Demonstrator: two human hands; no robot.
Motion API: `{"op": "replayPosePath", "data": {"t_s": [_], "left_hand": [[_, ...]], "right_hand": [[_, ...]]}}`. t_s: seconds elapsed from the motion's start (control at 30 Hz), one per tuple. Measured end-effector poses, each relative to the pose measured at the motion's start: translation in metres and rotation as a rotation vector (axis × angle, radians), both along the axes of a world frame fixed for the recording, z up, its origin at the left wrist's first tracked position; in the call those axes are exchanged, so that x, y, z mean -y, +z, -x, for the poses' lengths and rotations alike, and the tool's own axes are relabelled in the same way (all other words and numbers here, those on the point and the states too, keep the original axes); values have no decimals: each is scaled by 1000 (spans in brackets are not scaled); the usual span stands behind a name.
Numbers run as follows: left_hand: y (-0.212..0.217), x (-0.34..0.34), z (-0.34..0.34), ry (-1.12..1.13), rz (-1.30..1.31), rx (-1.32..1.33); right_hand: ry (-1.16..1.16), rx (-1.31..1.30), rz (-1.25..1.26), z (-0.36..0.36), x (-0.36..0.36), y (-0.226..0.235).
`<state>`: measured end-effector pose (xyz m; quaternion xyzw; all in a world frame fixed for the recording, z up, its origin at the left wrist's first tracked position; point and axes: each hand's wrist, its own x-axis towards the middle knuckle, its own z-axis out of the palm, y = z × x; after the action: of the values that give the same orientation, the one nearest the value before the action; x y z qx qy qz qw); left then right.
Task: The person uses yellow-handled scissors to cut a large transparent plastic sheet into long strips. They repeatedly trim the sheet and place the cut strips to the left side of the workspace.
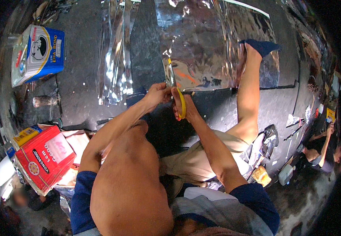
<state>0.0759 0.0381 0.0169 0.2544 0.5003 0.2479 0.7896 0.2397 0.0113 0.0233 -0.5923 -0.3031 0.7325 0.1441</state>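
Note:
A wide, shiny silver sheet (pixel 202 59) lies on the dark floor in front of me. My right hand (pixel 190 108) is closed round the yellow handle of a pair of scissors (pixel 184 105), whose blades reach forward at the sheet's left edge. My left hand (pixel 156 95) pinches the near end of a narrow silver strip (pixel 169 78) along that edge, close beside the scissors. My right foot, in a dark blue sock (pixel 262 47), rests on the right part of the sheet.
Several cut silver strips (pixel 115 59) lie left of the sheet. A blue and white tin (pixel 46 55) stands far left, with a clear jar (pixel 44 101) nearer. Closer is a red box (pixel 44 161). At right, another person (pixel 320 151) holds a yellow item (pixel 330 115).

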Motion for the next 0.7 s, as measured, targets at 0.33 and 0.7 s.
{"op": "replayPosePath", "data": {"t_s": [0.33,0.7], "left_hand": [[23,-1,4,-28,-61,26],[65,8,14,-77,-175,3]], "right_hand": [[362,380,-953,19,-92,-35],[310,305,-492,47,-200,-26]]}}
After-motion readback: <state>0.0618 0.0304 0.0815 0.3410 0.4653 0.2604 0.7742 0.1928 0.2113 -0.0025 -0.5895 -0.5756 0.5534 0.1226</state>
